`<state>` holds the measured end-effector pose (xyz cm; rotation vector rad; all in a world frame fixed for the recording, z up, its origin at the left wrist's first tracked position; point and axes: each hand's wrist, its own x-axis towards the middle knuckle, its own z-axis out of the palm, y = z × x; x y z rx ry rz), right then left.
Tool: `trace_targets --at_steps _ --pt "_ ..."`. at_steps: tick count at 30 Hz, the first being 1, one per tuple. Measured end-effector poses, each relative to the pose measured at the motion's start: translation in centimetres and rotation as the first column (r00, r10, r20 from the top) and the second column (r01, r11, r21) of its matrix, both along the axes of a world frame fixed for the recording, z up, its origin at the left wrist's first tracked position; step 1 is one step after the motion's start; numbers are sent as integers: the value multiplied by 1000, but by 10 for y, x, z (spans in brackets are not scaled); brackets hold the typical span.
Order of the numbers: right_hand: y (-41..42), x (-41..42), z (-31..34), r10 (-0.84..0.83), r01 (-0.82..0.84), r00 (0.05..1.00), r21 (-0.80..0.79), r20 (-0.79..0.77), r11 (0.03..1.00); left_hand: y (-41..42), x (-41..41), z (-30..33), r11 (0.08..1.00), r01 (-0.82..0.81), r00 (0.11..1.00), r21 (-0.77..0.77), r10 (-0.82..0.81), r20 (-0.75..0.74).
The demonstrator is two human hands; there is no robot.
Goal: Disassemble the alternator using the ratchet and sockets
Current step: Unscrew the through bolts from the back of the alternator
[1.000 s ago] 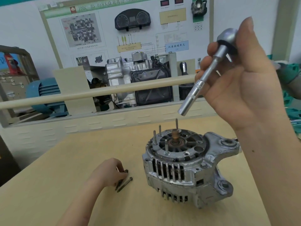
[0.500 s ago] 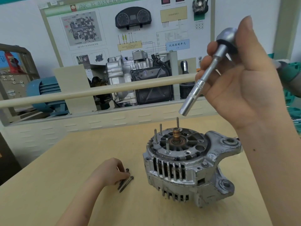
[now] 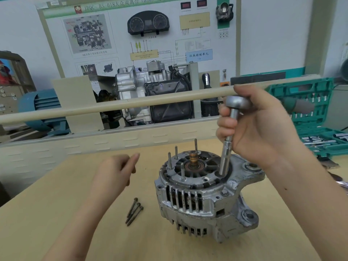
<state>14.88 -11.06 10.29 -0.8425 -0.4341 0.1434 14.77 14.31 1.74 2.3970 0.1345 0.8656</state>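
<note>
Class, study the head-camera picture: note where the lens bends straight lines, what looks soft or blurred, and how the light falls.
Head view: the beige rail bows from wide-angle distortion; the left hand is motion-blurred; the alternator and bolts are sharp; lighting is soft and even, with faint shadows on the table.

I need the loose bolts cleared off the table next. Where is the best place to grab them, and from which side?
Pinch the three bolts across their shanks, near the middle, coming straight down from above. They lie flat and bunched side by side on the table, heads pointing away, clear of the alternator, so the free left hand can probably take them together.
</note>
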Motion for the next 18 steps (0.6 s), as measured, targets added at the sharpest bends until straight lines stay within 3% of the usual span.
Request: trace_targets --at_steps 4,13,16,18 --pt "-7 2 -2 71 -70 995 27 -64 997 -34 -20 22 979 196 961 -57 -180 210" --pt "-5 3 -10 136 -139 990 -76 -44 987 -76 -56 44 932 362 913 3 -355 201" --pt "1 3 -14 180 -184 983 -139 -41 973 -100 -59 51 848 494 862 -192 -448 238" --pt "5 2 -16 204 -206 978 -165 -34 964 -120 -55 53 683 568 823 -460 -468 321"
